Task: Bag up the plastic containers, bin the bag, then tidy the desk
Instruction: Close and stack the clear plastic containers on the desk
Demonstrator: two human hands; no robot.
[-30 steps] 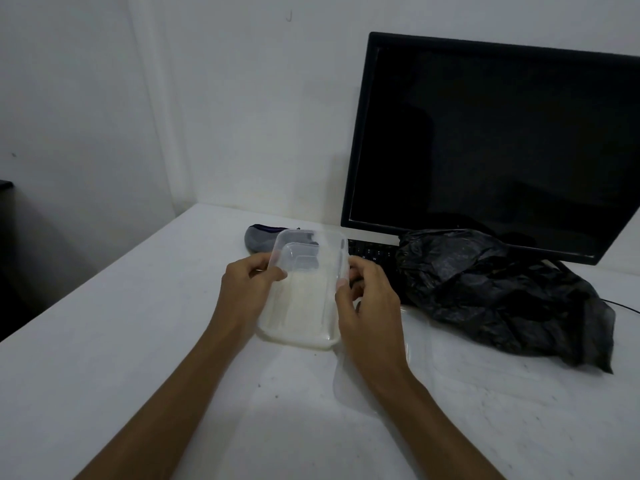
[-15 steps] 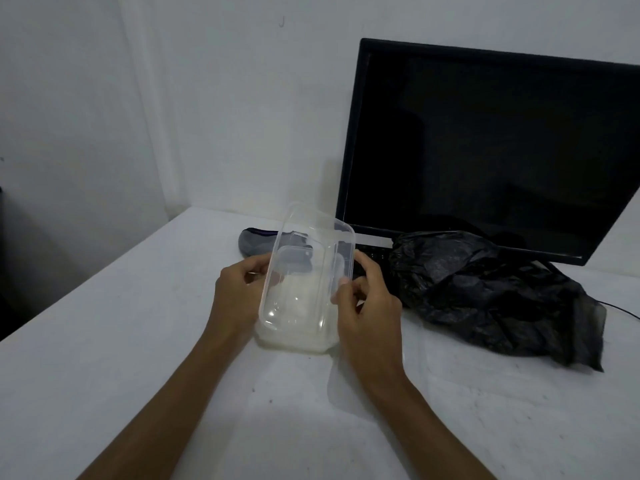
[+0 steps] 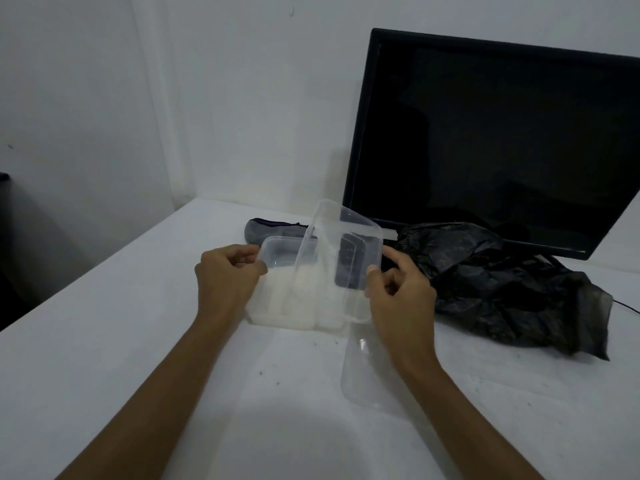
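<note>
Clear plastic containers (image 3: 311,282), two coming apart, upper tilted, hands (image 3: 227,278) gripping

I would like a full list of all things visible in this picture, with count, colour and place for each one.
container: one, clear, on the desk, held at its left rim
second container: one, clear, tilted, lifted out of the first
lid: one, clear, flat on the desk under the right forearm
bag: one, black, crumpled, in front of the monitor
monitor: one, black, screen off, at the back right
pouch: one, grey, behind the containers
desk: one, white
left hand: grips the lower container
right hand: pinches the tilted container
</note>
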